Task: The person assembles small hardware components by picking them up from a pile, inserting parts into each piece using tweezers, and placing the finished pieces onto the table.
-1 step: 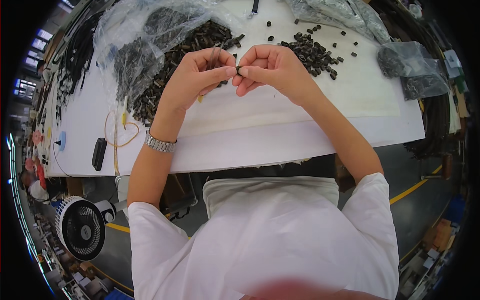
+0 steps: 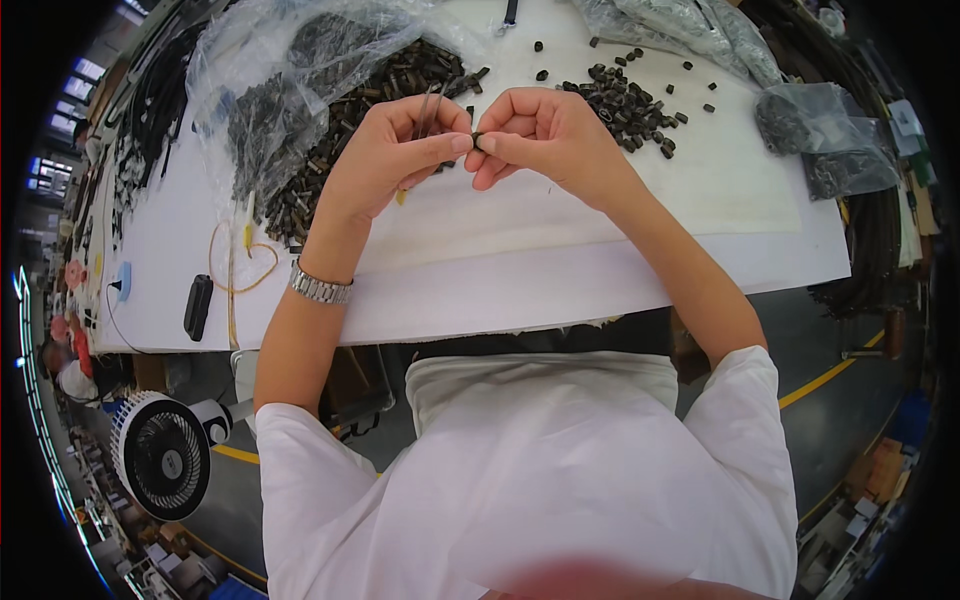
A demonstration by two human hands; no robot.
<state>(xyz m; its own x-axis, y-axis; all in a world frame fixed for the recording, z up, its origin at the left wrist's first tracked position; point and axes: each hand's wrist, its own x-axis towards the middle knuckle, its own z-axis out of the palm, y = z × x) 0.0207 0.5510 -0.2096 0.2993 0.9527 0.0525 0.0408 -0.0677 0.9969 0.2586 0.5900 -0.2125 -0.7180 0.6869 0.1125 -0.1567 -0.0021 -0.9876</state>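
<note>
Over the white table, my left hand (image 2: pixel 378 158) and my right hand (image 2: pixel 562 143) meet fingertip to fingertip. A small dark ring-like piece (image 2: pixel 477 141) is pinched between the thumbs and forefingers of both. Thin metal tweezers (image 2: pixel 430 112) stick up from the curled fingers of my left hand; a yellow tip shows below that palm. Behind and left of my left hand lies a large heap of dark short tube pieces (image 2: pixel 300 195), partly under clear plastic. Just beyond my right hand is a smaller pile of short black pieces (image 2: pixel 625 108).
Clear plastic bags (image 2: pixel 825 135) with dark parts lie at the right. A black oblong object (image 2: pixel 198 307) and a yellow cord loop (image 2: pixel 272 262) rest at the left. A white and black fan (image 2: pixel 165 455) stands below the table's left front edge. Dark strips hang over the far left.
</note>
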